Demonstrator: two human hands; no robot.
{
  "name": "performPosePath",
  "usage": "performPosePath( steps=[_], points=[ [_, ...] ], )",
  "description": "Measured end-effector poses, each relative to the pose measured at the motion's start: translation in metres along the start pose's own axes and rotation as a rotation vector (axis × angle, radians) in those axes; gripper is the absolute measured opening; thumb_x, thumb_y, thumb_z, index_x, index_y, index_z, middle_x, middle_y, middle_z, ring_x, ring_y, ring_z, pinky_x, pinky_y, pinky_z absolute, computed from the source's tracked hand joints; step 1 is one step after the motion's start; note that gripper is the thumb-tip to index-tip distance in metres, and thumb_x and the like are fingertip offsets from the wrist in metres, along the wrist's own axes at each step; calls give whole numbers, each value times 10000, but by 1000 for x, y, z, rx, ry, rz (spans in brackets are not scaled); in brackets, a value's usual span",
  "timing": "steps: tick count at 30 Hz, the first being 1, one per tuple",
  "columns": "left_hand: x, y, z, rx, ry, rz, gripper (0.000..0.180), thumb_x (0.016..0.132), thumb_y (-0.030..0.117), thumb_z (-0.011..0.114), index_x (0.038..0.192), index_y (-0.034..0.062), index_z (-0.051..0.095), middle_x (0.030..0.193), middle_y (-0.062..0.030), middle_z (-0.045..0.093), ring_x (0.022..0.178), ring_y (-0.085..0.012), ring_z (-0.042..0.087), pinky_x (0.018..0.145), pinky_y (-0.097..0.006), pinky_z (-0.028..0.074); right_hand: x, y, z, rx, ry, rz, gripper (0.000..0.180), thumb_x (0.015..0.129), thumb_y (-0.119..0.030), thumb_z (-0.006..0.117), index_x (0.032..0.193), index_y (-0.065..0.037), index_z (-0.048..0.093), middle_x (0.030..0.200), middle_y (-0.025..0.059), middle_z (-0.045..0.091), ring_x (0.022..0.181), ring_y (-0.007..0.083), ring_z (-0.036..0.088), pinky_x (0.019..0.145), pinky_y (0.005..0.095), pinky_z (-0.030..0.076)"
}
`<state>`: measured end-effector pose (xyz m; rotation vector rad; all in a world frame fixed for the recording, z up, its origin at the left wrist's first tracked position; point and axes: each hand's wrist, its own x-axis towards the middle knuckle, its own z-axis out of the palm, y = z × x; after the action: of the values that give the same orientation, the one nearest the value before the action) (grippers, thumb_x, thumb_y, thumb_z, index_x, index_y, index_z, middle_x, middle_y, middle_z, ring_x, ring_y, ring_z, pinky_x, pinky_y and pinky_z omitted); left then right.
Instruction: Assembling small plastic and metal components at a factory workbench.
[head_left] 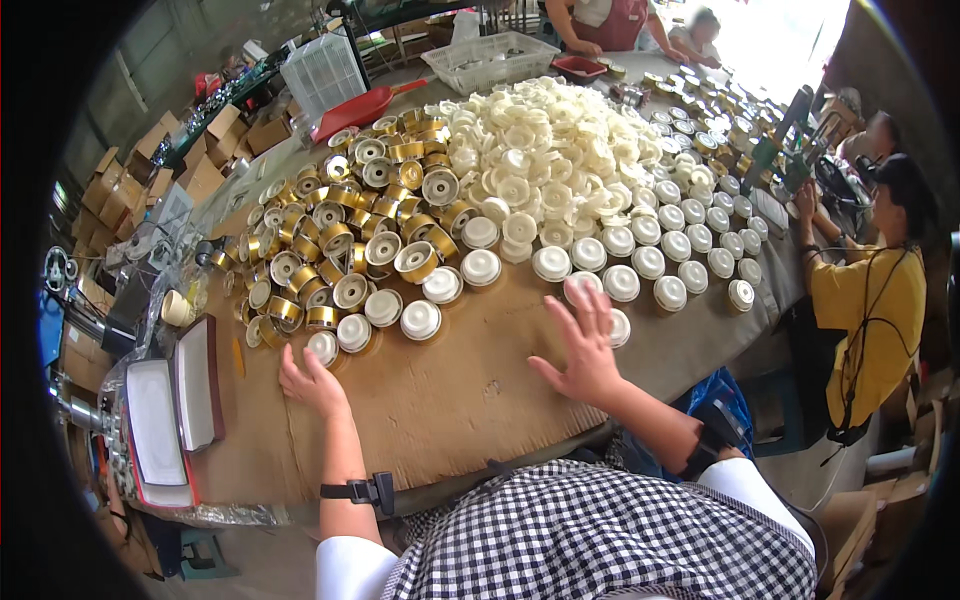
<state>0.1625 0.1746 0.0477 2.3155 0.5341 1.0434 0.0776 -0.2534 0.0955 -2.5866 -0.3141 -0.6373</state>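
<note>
My left hand [316,383] is open at the front of the pile, its fingertips close to a round part with a white cap [322,347]. Whether they touch it I cannot tell. My right hand [585,350] is spread open above the board, beside another white-capped part [619,328] and partly covering one more behind its fingers. Neither hand grips anything. Between and beyond them stand several capped parts, such as this one [421,319]. Gold metal cups [415,262] lie heaped at left, and loose cream plastic caps [560,140] form a big mound at the middle.
Brown cardboard [470,400] covers the near tabletop. At left lie a shallow white-lined box [155,420] and a red dustpan [355,110]. A clear plastic crate [490,62] stands at the back. A person in yellow [870,310] works at right; others are at the far side.
</note>
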Motion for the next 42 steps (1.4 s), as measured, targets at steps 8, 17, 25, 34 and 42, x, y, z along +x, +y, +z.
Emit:
performPosePath(
  steps=[8,17,25,34,42],
  points=[
    [-6,0,27,-772,-178,-451,426,1049,293,561,1360,2,587,1328,-131,612,1219,-212,585,1071,-371,449,91,-33,60,232,-189,-184,816,789,-509,798,1435,-82,542,1543,203,416,1485,440,293,1227,595,222],
    [-23,49,36,-959,-631,-329,475,1096,310,454,1373,-57,572,1347,-188,639,1282,-268,587,1126,-388,417,140,-40,99,197,-326,-231,868,757,-672,745,1373,-75,615,1377,161,605,1344,360,506,1232,584,214],
    [-45,86,58,-950,-735,-90,542,1082,264,454,1511,-67,442,1528,-208,502,1418,-281,477,1188,-395,348,118,-22,80,176,-313,-343,802,751,-593,750,1352,-77,623,1299,124,631,1282,339,546,1223,583,242],
    [-78,134,84,-822,-801,99,506,1057,193,490,1493,-63,468,1520,-212,507,1411,-288,485,1172,-392,365,79,5,46,204,-233,-375,722,833,-543,735,1370,-78,601,1336,159,607,1310,363,522,1210,577,272],
    [-122,168,97,-896,-768,0,548,1051,202,492,1540,-32,412,1579,-230,425,1457,-344,432,1157,-449,398,35,9,11,162,-231,-303,788,836,-557,731,1438,-78,559,1547,185,466,1534,411,278,1265,597,168]
  ],
)
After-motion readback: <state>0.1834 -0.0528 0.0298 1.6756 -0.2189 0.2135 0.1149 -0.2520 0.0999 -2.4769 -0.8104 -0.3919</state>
